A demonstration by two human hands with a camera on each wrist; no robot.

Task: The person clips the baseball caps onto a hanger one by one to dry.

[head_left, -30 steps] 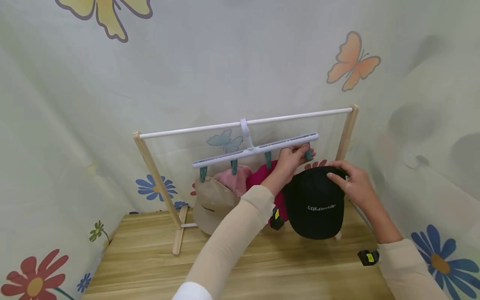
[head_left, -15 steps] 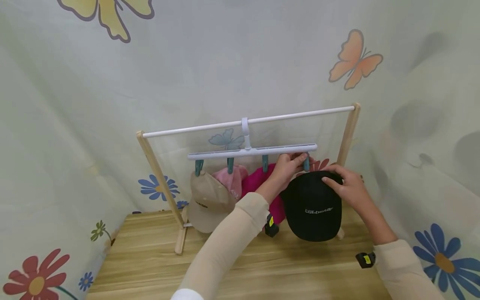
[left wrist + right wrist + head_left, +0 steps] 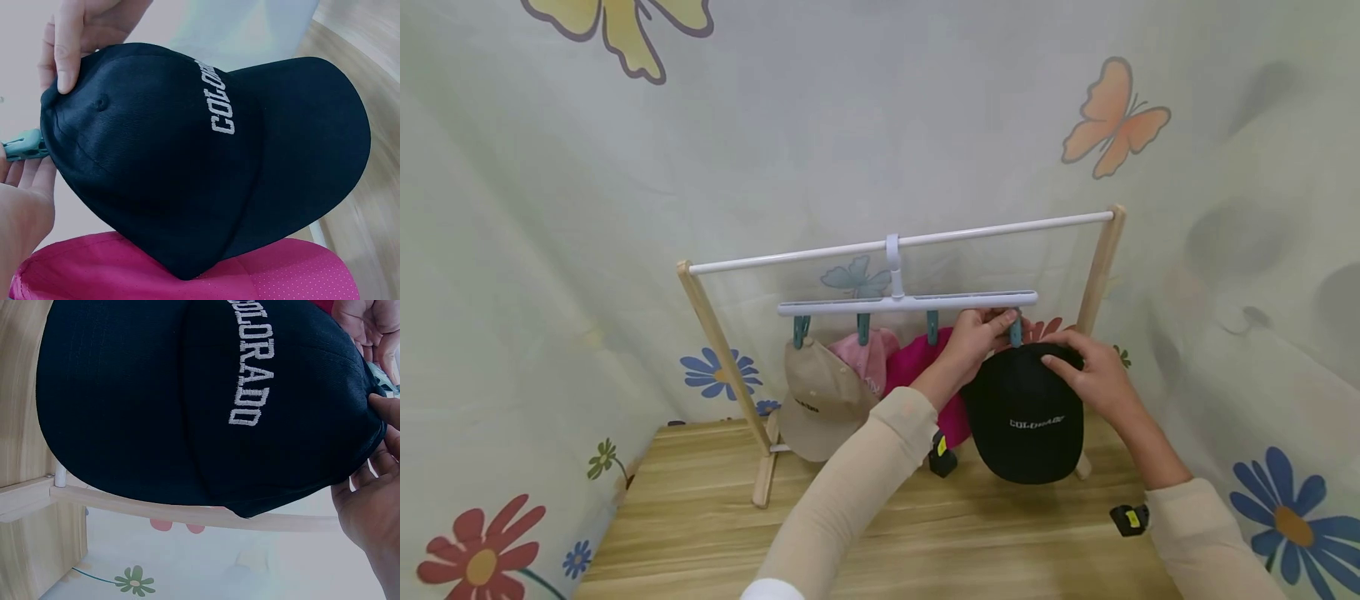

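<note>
A black baseball cap (image 3: 1026, 412) with white COLORADO lettering hangs brim down below the right end of a white clip hanger (image 3: 850, 307). My right hand (image 3: 1093, 371) pinches the cap's crown between thumb and fingers. With my left hand (image 3: 968, 343) I pinch the rightmost green clip (image 3: 1016, 331). The left wrist view has that clip (image 3: 26, 145) at the crown's edge; whether its jaws grip the fabric I cannot tell. Left of it, a beige cap (image 3: 823, 400), a pink cap (image 3: 867, 354) and a magenta cap (image 3: 917, 360) hang beneath the other clips.
The hanger hooks over the white rail (image 3: 1000, 228) of a small wooden rack, whose left leg (image 3: 722, 358) and right leg (image 3: 1097, 275) stand on a wood-grain table (image 3: 700, 475). Behind and beside it hangs a curtain (image 3: 925, 125) printed with flowers and butterflies.
The hanger bar, tilted up at its right end a second ago, is now nearly level. Its right end, the clip and both hands came down slightly; the black cap shifted a little left.
</note>
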